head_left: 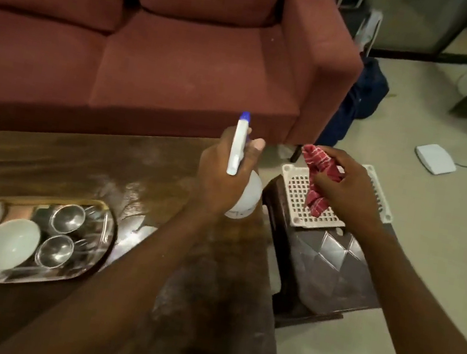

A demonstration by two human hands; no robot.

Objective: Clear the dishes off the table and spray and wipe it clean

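The red sofa [153, 55] is spread across 12 o'clock; the wooden surface [88, 171] is laid from centre to 9 o'clock. A dark stool [330, 273] is set at 4 o'clock beside it, topped by a white grid tray [297, 193]. At 8 o'clock a steel tray [37, 198] is set on the surface, loaded with a white bowl [11, 243] and two steel bowls [67, 218]. The spray bottle [245, 197] is gripped by the left hand [223, 172] near the centre, nozzle aimed toward 12 o'clock; the red cloth [319, 172] is held by the right hand [347, 189] over the grid tray. With the dishes uncleared, they could be misted, and the sofa wetted by overspray. The trigger finger is hidden behind the bottle, and the steel tray is cut off at 9 o'clock.
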